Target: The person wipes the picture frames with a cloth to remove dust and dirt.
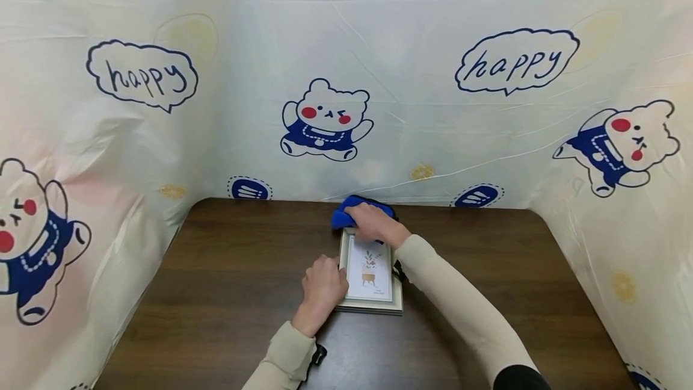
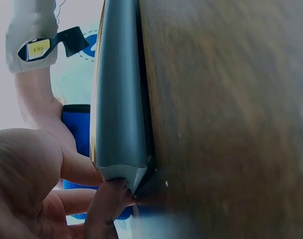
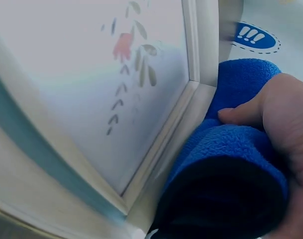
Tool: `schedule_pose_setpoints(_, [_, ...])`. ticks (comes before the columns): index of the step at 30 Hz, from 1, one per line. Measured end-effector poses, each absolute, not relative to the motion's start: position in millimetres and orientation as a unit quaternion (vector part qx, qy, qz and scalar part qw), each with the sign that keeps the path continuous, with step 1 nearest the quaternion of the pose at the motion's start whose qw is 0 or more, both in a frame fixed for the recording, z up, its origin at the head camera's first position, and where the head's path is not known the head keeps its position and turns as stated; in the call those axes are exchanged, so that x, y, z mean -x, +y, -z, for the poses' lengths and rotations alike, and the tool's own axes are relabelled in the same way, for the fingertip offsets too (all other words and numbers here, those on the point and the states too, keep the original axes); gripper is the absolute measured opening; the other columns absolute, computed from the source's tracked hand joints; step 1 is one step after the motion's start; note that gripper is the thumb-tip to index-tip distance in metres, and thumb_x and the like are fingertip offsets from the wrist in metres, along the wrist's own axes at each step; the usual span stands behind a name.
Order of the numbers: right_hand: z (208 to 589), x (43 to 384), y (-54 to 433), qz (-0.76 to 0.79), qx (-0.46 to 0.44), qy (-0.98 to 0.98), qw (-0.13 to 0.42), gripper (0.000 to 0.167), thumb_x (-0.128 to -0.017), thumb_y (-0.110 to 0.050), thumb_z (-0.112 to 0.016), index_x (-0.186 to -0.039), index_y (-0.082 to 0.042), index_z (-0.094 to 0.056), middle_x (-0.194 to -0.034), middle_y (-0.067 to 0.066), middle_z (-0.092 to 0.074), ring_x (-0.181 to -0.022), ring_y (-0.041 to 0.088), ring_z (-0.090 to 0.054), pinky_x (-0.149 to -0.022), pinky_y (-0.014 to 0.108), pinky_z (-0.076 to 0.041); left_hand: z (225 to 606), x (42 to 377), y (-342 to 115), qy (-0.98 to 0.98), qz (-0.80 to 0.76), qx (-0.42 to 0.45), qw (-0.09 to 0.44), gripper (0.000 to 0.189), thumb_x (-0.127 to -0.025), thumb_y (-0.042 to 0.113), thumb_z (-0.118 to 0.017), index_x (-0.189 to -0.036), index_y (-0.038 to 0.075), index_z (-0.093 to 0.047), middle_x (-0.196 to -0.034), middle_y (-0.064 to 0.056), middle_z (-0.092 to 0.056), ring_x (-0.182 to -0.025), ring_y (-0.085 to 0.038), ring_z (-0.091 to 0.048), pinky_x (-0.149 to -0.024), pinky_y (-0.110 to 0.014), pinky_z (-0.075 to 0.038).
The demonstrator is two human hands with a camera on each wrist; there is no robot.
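A light-coloured picture frame (image 1: pixel 369 257) lies flat on the brown table, its front showing a potted plant print. My left hand (image 1: pixel 323 281) grips the frame's left side; in the left wrist view, fingertips (image 2: pixel 109 204) press at a corner of its thick grey-green edge (image 2: pixel 121 89). At the far end of the frame, my right hand (image 1: pixel 373 223) holds a folded blue cloth (image 1: pixel 341 218) against the border. The right wrist view shows the thumb (image 3: pixel 236 114) pressing into the fluffy cloth, whose dark trim faces the camera, right along the frame's rim (image 3: pixel 208 45).
Brown wooden table (image 1: pixel 243 257) extends to both sides of the frame. Behind and beside it hangs a pale curtain (image 1: pixel 411 131) printed with bears and the word happy. A black strap device (image 1: pixel 318 355) sits at my left wrist.
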State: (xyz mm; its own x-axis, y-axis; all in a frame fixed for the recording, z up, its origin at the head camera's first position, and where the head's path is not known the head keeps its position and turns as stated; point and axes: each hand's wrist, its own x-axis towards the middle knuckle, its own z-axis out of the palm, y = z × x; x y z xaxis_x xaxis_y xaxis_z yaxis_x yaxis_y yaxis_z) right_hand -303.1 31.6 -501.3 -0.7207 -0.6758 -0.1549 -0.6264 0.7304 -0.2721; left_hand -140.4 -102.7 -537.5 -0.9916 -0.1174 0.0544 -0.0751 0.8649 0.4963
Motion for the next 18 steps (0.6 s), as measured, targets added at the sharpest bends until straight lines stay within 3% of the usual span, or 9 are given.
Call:
schedule_pose_setpoints(6, [499, 305, 32, 0.094, 0.341, 0.924, 0.147, 0.057, -0.099, -0.007, -0.069, -0.155, -0.007, -0.054, -0.152, 0.013, -0.061, -0.139, 0.033, -0.059, -0.112, 0.049, -0.051, 538, 140, -100, -0.965, 0.253, -0.055, 0.047, 0.020, -0.094, 0.016, -0.076, -0.111, 0.007, -0.081, -0.094, -0.015, -0.069, -0.073, -0.044, -0.068, -0.055, -0.054, -0.054])
schedule_pose_setpoints(18, [495, 303, 51, 0.089, 0.322, 0.929, 0.160, 0.062, -0.098, -0.006, -0.069, -0.158, -0.006, -0.051, -0.156, 0.016, -0.057, -0.142, 0.035, -0.057, -0.108, 0.049, -0.053, 537, 138, -101, -0.965, 0.249, -0.056, 0.054, 0.012, -0.093, 0.017, -0.077, -0.100, 0.007, -0.080, -0.090, -0.014, -0.067, -0.076, -0.045, -0.069, -0.056, -0.054, -0.054])
